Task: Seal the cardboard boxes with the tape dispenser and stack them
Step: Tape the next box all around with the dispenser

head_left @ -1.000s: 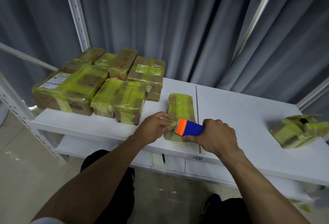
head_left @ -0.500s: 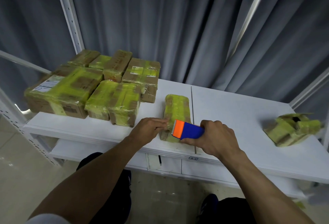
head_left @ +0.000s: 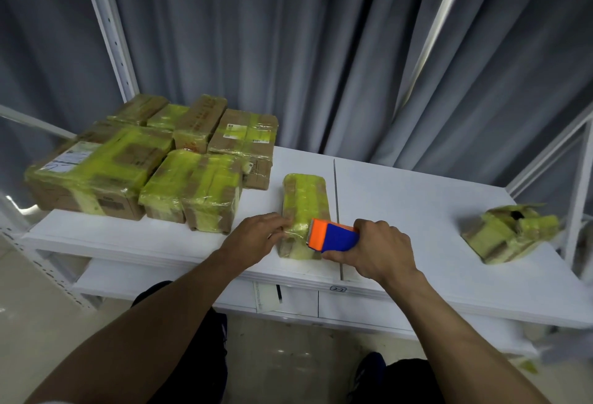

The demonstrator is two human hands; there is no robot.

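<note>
Cardboard box (head_left: 305, 201), the narrow one wrapped in yellow-green tape, lies lengthwise near the front edge of the white table (head_left: 417, 204), just left of the seam (head_left: 334, 185) in the tabletop. Our right hand (head_left: 382, 249) is curled round the blue & orange tape dispenser (head_left: 333, 236), whose orange toothed end touches the box's near right corner. Our left hand (head_left: 256, 236) rests w/ fingers extended on the box's near left side, steadying it and gripping nothing.

We judge the step to be laying or cutting a strip across the near end. To do it well, we press down w/ the left hand so the light box can't slide. We hold the dispenser low so the tape lands flat and pull straight across, then tilt the teeth in for a clean tear & smooth the end down. After that it joins the sealed boxes (head_left: 128, 172) at the table's left.

Writing: a white shipping label (head_left: 69, 158) on the big front-left box & a second label (head_left: 237, 130) on a rear box, both w/ print too small to read. A small tag (head_left: 338, 289) on the table's front edge reads approx. "2-7", though we can't be sure of the 2nd digit. No brand shows on the dispenser.
</note>
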